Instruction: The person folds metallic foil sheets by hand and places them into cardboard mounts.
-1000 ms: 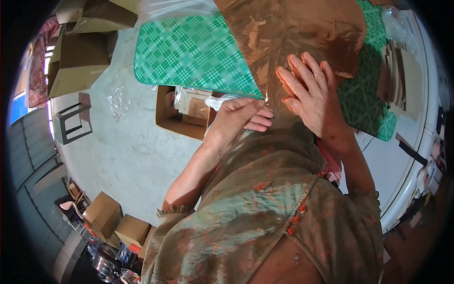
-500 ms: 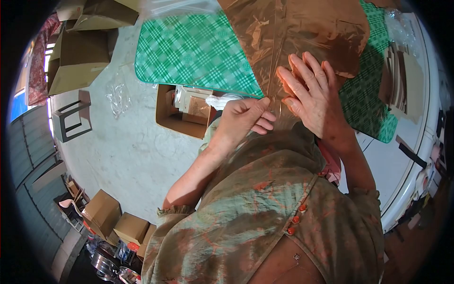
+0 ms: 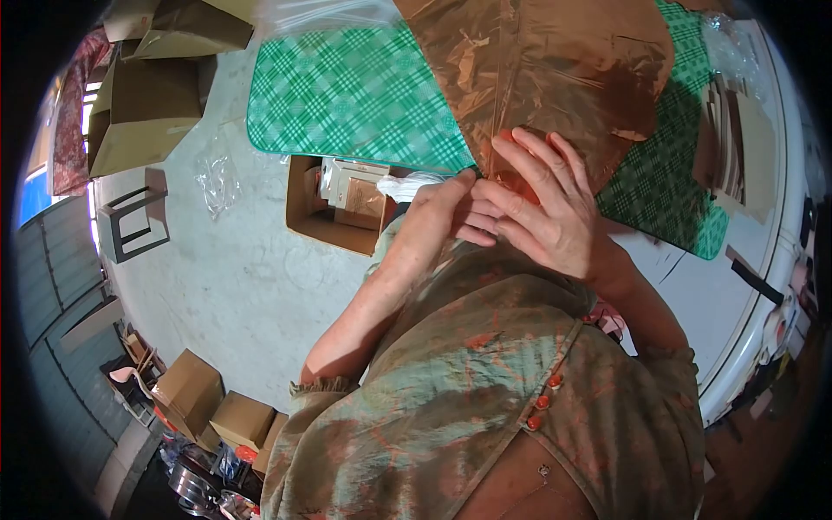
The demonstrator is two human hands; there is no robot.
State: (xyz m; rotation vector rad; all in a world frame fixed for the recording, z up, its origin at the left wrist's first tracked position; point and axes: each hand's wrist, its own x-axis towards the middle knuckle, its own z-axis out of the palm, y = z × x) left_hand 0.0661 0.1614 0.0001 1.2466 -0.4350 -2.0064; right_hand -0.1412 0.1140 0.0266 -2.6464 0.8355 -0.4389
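Note:
A large sheet or bag of shiny brown plastic [image 3: 572, 52] lies over the table, its near end narrowing toward my lap. My left hand [image 3: 442, 212] is at that near end, its thumb and fingers closed on the edge of the brown plastic. Close against it, my right hand [image 3: 546, 204] has its fingers stretched out over the plastic, with the palm side turned down. The fingertips of the two hands almost meet, and the exact contact between them is hidden. Beneath the plastic is a green checked tabletop [image 3: 347, 95].
An open cardboard box [image 3: 303, 204] with small boxes inside stands below the table's left edge. Flat cardboard pieces [image 3: 737, 147] are stacked at the right. Clear plastic [image 3: 217, 178] and a dark stool frame [image 3: 134, 217] are on the floor. More cartons [image 3: 143, 113] stand at the far left.
My right hand has slid down and left along the brown plastic to my left hand. The left hand has shifted slightly left, and the plastic's near end has moved with it.

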